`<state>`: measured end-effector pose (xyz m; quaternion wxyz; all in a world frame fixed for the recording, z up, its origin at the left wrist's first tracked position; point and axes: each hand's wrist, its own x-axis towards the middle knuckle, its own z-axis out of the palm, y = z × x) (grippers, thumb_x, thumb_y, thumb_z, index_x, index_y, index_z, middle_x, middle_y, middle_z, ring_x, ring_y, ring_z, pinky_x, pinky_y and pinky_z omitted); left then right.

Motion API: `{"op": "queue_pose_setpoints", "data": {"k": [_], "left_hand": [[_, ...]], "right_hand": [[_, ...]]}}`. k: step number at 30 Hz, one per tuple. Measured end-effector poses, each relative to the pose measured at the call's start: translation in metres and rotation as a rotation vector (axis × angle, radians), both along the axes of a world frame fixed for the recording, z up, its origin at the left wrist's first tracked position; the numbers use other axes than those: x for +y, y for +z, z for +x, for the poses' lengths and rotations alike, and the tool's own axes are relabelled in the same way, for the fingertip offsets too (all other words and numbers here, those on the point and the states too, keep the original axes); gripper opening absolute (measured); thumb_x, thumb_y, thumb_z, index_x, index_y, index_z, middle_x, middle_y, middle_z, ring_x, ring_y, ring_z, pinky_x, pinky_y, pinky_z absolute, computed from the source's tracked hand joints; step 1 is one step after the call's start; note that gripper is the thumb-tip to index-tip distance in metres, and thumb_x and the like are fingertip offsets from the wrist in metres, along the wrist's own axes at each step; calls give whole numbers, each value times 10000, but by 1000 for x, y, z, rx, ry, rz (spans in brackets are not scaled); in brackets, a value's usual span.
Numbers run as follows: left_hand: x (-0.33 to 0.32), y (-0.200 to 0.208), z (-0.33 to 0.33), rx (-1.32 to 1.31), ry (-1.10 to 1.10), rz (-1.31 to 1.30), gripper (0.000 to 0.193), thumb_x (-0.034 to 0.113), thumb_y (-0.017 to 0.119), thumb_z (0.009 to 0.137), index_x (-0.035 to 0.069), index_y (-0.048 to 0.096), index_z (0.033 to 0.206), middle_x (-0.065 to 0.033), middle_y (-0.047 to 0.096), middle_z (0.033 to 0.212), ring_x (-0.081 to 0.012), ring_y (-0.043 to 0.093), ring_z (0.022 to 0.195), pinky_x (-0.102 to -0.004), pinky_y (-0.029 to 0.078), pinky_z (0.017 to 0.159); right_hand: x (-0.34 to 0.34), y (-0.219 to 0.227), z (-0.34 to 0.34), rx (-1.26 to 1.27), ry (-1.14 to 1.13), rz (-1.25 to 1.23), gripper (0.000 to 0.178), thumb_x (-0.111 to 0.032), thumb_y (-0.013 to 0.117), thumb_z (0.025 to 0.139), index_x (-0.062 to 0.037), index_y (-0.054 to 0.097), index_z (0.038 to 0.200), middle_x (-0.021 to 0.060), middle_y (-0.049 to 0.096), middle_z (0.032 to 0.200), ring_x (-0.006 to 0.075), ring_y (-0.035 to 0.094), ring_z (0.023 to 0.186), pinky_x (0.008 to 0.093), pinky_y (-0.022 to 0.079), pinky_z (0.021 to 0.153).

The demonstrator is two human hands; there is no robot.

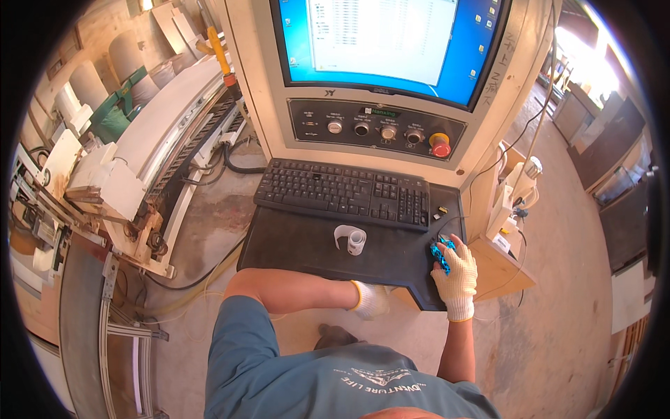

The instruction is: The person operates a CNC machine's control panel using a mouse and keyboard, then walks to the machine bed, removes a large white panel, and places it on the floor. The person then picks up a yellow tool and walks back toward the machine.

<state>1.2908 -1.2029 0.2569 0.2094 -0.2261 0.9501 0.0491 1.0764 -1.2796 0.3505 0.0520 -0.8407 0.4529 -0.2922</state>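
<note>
The person's right hand (pixel 458 274), in a cream knitted glove, rests on a blue-and-black computer mouse (pixel 440 258), its fingers curled over and gripping it. The mouse sits near the right edge of a black shelf (pixel 300 244), just below the right end of a black keyboard (pixel 342 194). The gloved left hand (pixel 373 300) is at the shelf's front edge; whether its fingers are open or closed cannot be told. A partly unrolled white paper roll (pixel 356 241) stands between keyboard and left hand. Above are a red emergency-stop button (pixel 440 146) and a lit monitor (pixel 380 42).

Lettering on shirt (pixel 335 384), control panel (pixel 375 144), monitor bezel (pixel 342 88), handwritten marks (pixel 496 72) on cabinet (pixel 440 172)
</note>
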Motion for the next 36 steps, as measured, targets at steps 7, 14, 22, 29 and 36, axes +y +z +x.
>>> {"op": "queue_pose_setpoints", "data": {"k": [7,14,22,29,36], "left_hand": [[0,7,4,8,-69,-8,242,220,655,916,23,794,895,-163,776,852,-329,750,789,-502,556,688],[1,-5,2,-39,-152,-84,247,226,664,900,38,823,921,-144,791,887,-330,752,825,-524,552,741],[2,15,1,-65,-196,-99,227,208,680,897,36,829,895,-121,774,818,-292,741,760,-503,547,621],[2,18,1,-106,-248,-122,219,210,678,907,54,831,918,-112,781,844,-286,741,766,-506,551,629],[-1,-5,3,2,-17,-37,234,188,650,887,15,804,923,-172,774,869,-347,731,777,-547,545,688]], "right_hand": [[1,3,1,16,-13,10,509,-111,825,740,-150,780,1245,114,634,1481,343,627,1287,483,490,1073],[1,3,1,25,-30,29,511,-118,836,750,-153,779,1257,107,630,1490,341,622,1304,484,487,1094],[1,2,1,22,-22,10,509,-123,832,753,-152,774,1258,108,630,1484,345,622,1297,485,492,1085],[0,2,1,16,-18,14,491,-124,818,761,-147,770,1250,112,633,1475,354,623,1279,491,496,1069],[-1,-1,0,11,-13,-19,487,-123,816,759,-147,769,1244,113,635,1471,355,622,1270,492,497,1061]]}}
